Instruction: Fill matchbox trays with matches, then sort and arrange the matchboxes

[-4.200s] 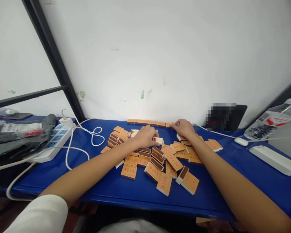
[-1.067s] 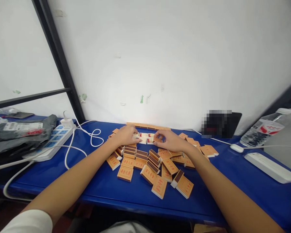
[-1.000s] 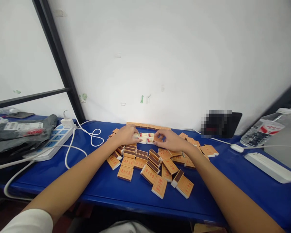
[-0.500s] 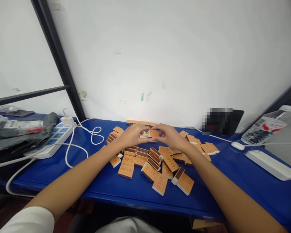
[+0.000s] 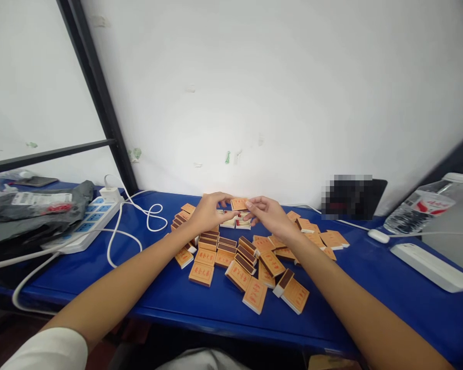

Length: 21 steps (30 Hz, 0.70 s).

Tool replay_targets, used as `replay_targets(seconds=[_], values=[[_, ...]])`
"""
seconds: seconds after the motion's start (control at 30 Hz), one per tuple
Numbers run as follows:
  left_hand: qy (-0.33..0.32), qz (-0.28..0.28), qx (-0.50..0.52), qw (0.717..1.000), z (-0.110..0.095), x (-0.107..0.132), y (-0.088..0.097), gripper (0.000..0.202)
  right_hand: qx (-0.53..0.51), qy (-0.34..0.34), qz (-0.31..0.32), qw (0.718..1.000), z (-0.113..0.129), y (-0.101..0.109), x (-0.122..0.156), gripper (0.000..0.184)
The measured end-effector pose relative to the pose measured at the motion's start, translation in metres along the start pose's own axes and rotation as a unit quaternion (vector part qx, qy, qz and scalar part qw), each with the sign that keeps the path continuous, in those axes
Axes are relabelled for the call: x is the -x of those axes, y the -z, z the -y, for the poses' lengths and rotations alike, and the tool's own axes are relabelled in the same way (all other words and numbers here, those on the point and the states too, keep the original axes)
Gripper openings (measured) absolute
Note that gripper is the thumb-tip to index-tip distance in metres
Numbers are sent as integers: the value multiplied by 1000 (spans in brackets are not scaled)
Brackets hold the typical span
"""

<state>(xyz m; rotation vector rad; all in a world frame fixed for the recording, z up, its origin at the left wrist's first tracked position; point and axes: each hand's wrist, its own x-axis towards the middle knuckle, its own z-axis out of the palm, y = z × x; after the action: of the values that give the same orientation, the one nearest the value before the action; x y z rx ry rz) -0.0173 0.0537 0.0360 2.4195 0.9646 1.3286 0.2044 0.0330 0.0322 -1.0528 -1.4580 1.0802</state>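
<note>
Many orange matchboxes lie in a loose heap on the blue table. Both my hands are raised just behind the heap, near the wall. My left hand and my right hand meet with pinched fingers on one orange matchbox, held a little above the table. Under it lie a few open white trays of red-tipped matches. More closed boxes are stacked at the left and scattered at the right.
A white power strip with looping white cables and a grey plastic bag lie at the left. At the right are a water bottle, a white bar-shaped device and a black object against the wall.
My right hand came in from the far row by the wall to meet my left hand. Both hands lifted one matchbox slightly from above the open trays.
</note>
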Motion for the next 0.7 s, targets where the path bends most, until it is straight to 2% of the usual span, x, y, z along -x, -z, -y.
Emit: replay_targets(seconds=[0.17, 0.33, 0.53, 0.7], values=[[-23, 12, -14, 1000, 0, 1, 2, 38, -40, -10, -24, 999, -3, -13, 5, 51], [-32, 25, -60, 997, 2, 0, 4, 39, -1, -15, -36, 999, 2, -5, 4, 39], [26, 18, -90, 995, 7, -1, 5, 40, 53, -39, -114, 991, -2, 25, -14, 24], [14, 34, -105, 994, 6, 0, 4, 43, 210, -55, -204, 955, -19, 65, -28, 16]])
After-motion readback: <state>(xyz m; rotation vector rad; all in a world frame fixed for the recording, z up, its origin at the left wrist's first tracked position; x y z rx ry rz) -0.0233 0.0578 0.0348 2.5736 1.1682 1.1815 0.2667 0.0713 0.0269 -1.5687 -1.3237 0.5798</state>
